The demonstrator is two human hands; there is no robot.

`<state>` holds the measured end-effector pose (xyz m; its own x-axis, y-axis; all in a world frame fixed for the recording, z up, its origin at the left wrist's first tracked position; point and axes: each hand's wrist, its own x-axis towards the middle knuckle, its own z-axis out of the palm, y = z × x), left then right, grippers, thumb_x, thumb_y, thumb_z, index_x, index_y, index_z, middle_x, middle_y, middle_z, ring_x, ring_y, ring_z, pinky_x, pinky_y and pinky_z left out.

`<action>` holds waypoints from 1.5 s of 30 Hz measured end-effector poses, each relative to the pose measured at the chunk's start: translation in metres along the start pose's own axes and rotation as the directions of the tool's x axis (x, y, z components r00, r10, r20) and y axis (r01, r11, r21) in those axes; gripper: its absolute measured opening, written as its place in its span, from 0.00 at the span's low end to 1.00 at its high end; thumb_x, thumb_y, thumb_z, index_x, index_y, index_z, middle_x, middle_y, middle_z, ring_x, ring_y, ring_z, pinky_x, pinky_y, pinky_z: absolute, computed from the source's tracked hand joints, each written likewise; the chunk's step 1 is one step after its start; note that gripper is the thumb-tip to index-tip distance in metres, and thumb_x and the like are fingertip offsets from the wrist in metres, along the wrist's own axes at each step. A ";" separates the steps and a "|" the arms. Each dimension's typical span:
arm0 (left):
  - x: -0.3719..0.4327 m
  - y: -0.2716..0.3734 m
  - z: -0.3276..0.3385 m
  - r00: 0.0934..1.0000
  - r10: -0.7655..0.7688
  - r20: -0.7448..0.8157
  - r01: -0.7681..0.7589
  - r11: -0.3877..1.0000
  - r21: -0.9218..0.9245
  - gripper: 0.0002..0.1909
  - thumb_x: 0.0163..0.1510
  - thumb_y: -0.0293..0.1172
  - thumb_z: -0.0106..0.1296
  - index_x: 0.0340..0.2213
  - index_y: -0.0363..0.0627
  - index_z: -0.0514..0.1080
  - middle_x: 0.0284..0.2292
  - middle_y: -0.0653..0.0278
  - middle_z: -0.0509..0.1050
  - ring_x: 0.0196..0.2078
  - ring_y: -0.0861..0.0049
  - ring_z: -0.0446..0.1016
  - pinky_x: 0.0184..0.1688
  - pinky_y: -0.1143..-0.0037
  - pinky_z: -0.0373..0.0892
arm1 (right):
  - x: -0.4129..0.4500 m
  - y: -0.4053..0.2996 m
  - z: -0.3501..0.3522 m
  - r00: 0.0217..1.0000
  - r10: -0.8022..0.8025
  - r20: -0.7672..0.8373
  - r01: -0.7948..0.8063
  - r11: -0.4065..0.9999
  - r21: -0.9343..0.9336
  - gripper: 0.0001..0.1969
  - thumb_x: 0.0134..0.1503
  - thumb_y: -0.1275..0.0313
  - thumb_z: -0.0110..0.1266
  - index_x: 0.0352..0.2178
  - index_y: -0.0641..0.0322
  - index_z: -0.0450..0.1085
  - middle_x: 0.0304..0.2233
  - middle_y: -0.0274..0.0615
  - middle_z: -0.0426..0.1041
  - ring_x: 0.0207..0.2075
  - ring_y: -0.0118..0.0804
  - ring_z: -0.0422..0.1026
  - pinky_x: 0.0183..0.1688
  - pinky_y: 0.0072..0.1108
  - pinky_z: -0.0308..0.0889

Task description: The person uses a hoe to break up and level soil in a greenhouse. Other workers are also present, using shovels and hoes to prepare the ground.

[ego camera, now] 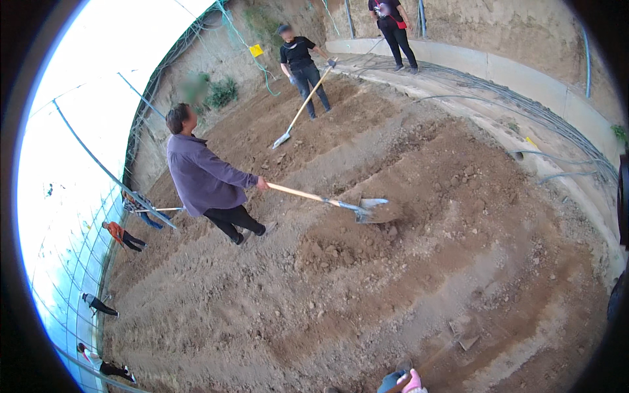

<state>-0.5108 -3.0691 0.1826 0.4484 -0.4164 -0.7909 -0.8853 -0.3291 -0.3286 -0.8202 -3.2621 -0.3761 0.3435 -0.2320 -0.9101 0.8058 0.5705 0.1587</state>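
Observation:
At the bottom edge my right hand (413, 380), in a pink glove, is closed around the wooden handle of a shovel (461, 336). The handle runs up and to the right, and the dusty blade rests on the loose brown soil (422, 294). My left hand is out of view. A blue trouser leg (389, 381) and a dusty shoe (404, 364) show beside the gloved hand. Ahead, a person in a purple jacket (206, 167) holds another long-handled shovel (373, 210), its blade blurred with soil over a low mound.
Farther back, a person in black (300, 59) holds a shovel (281, 140) with its blade down. Another person (393, 29) stands by the low concrete wall (521, 73). Hoses (530, 113) lie along that edge. Several people work along the left, near a metal-framed translucent cover (73, 196).

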 end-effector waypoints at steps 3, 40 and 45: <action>0.012 -0.001 0.003 1.000 0.014 -0.006 -0.014 1.000 -0.019 0.15 0.43 0.38 0.43 0.35 0.47 0.66 0.27 0.55 0.73 0.31 0.60 0.73 0.32 0.65 0.68 | 0.006 0.008 -0.006 0.998 -0.055 0.042 0.062 0.977 -0.204 0.20 0.48 0.57 0.45 0.08 0.52 0.52 0.07 0.36 0.55 0.09 0.38 0.57 0.13 0.28 0.56; 0.094 -0.057 0.199 0.940 0.326 0.100 -0.221 0.807 -0.548 0.27 0.33 0.51 0.53 0.38 0.57 0.69 0.25 0.53 0.73 0.29 0.60 0.73 0.34 0.67 0.69 | -0.149 0.011 0.196 0.821 -0.570 0.031 0.502 0.695 -0.515 0.15 0.45 0.71 0.51 0.11 0.50 0.55 0.09 0.26 0.55 0.08 0.25 0.54 0.12 0.20 0.52; 0.092 -0.148 0.215 0.980 0.164 -0.110 -0.192 0.922 -0.336 0.15 0.33 0.43 0.53 0.26 0.54 0.68 0.19 0.61 0.73 0.24 0.63 0.73 0.27 0.67 0.67 | -0.166 0.105 0.172 0.923 -0.347 0.167 0.379 0.894 -0.238 0.18 0.47 0.65 0.49 0.08 0.44 0.51 0.06 0.22 0.52 0.08 0.22 0.54 0.14 0.17 0.53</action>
<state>-0.3649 -2.8763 0.0471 0.3077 -0.5554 -0.7726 -0.8610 -0.5080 0.0223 -0.7098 -3.2987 -0.1422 0.1181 -0.5433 -0.8312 0.7359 0.6099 -0.2941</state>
